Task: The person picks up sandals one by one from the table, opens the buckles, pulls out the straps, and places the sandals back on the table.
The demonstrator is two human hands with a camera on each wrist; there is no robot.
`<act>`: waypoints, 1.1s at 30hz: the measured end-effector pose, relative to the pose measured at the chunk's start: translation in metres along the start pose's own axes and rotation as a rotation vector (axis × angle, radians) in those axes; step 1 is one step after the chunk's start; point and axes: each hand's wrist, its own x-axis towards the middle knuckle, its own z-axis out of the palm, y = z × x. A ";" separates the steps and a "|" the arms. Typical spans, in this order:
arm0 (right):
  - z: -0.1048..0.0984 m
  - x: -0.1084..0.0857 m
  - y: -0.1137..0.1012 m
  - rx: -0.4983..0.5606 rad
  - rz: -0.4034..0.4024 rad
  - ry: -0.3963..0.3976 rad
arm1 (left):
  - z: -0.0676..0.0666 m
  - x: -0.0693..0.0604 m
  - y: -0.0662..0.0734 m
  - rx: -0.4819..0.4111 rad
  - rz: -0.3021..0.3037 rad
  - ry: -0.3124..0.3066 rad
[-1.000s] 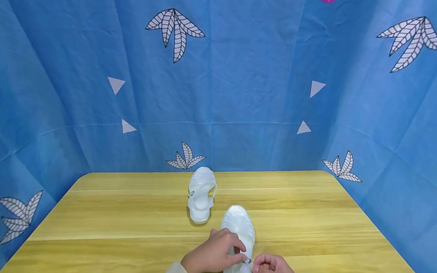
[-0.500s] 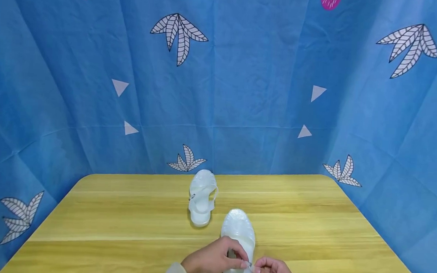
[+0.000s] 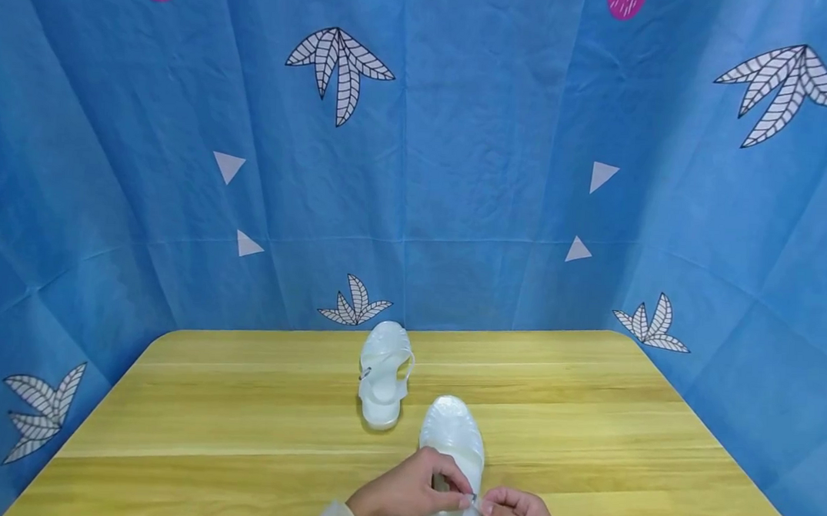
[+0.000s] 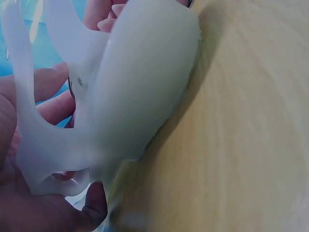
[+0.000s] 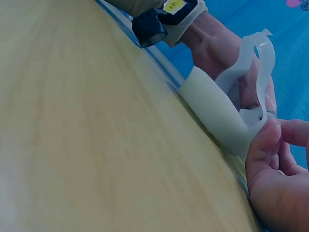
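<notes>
A translucent white sandal [image 3: 451,425] lies on the table, toe pointing away, its heel end near the bottom edge of the head view. My left hand [image 3: 413,485] reaches over it from the left and pinches the small metal buckle [image 3: 474,498] at its right side between thumb and index finger. From the right, my right hand [image 3: 518,515] pinches the thin strap end beside that buckle, with the other fingers curled. In the right wrist view the sandal's heel [image 5: 215,108] and looped straps show. Fingers cover part of the buckle.
A matching white sandal [image 3: 386,338] with its own small buckle stands farther back, left of the nearer one. The wood-grain table [image 3: 241,404] ends at a blue patterned curtain [image 3: 473,153], which surrounds it on the back and sides.
My left thumb and index finger have closed in on the buckle. My right hand has kept its pinch on the strap, now up against the buckle. The head view has tilted up slightly.
</notes>
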 end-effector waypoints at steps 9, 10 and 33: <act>0.003 0.001 0.000 -0.011 -0.009 0.062 | 0.002 0.001 0.000 0.046 0.034 -0.002; 0.003 0.002 0.000 -0.014 -0.011 0.067 | 0.003 0.001 0.000 0.051 0.033 -0.002; -0.006 0.000 -0.002 -0.018 0.026 -0.030 | 0.003 0.001 0.003 -0.002 -0.018 0.016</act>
